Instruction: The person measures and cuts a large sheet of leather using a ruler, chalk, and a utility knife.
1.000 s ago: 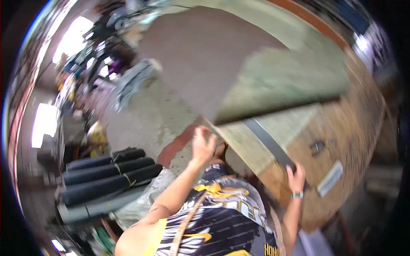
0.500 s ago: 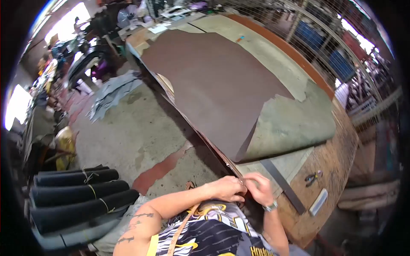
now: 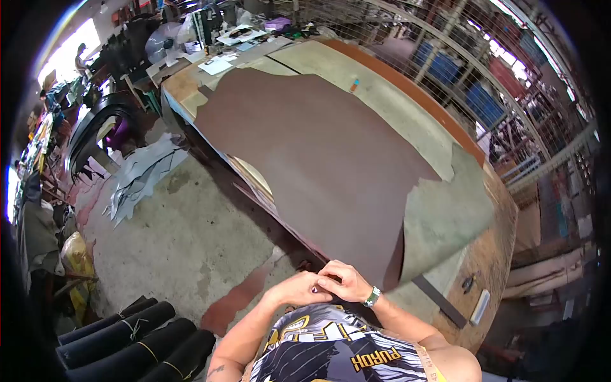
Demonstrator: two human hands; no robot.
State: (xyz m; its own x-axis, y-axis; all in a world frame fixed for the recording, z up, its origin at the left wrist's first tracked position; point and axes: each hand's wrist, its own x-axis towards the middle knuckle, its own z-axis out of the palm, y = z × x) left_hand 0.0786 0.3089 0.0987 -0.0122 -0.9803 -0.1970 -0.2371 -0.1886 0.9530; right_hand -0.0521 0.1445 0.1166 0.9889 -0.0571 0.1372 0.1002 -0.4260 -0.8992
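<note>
A large brown leather hide (image 3: 312, 153) lies over the table, its right end folded back so the grey-green underside (image 3: 442, 210) shows. At the table's near edge, both hands are together in front of my body. My left hand (image 3: 344, 282), with a watch (image 3: 373, 296) on its wrist, has curled fingers and overlaps the fingers of my right hand (image 3: 301, 289). My right hand is closed too. What they pinch between them, if anything, is too small and hidden to name. The hide's near edge lies just beyond my left hand.
A dark flat bar (image 3: 440, 302), pliers (image 3: 469, 282) and a pale oblong block (image 3: 480, 307) lie on the table at right. Black rolls (image 3: 127, 331) are stacked at lower left. Grey hide pieces (image 3: 143, 172) lie on the floor. Wire mesh (image 3: 445, 70) stands behind the table.
The view has shifted. My left hand has moved in over my right. The hide's brown near end now shows further forward beside my hands, and its folded flap looks narrower.
</note>
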